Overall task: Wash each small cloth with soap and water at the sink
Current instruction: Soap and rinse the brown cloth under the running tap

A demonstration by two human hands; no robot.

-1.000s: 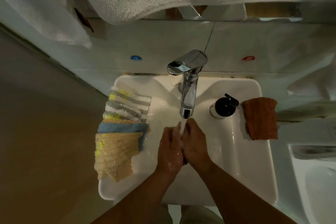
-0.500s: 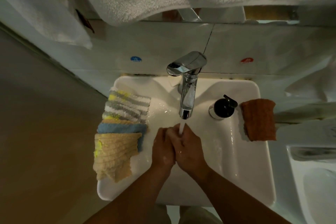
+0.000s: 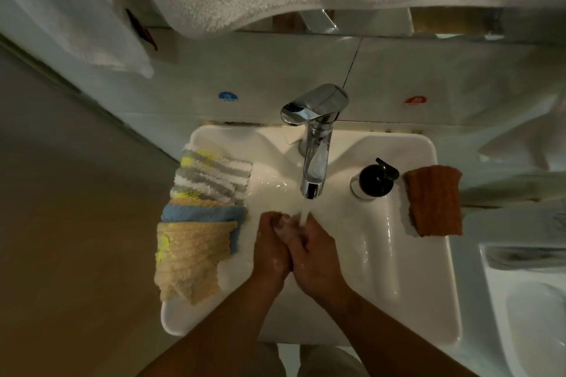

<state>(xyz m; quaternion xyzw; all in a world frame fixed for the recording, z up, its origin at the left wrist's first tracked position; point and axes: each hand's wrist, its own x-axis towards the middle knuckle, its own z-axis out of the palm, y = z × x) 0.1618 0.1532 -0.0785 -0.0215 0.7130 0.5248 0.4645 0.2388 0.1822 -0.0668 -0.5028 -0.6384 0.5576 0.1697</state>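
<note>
A person stands at a white sink [image 3: 428,285], seen from above, with the left hand [image 3: 271,246] and right hand [image 3: 315,251] pressed palm to palm under the water [image 3: 304,216] running from a chrome tap [image 3: 315,144]. The fingers are together and bent in against each other. Something pale shows between them, and I cannot tell whether it is lather or a scrap of fabric. The small cloths wait on the sink rim. On the left, a beige cloth [image 3: 190,260], a blue cloth [image 3: 202,214] and a striped cloth [image 3: 214,174] overlap, the beige one hanging over the front edge. On the right lies a rust-coloured cloth [image 3: 435,200], just beside a black-topped soap pump [image 3: 375,179]. The overhanging beige cloth looks likeliest to fail: a brush from the left forearm could drag it, and perhaps the pile, to the floor. Wet, slippery hands may also tip the pump when reaching for it, and splashes are already speckling the rim near the stack.
</note>
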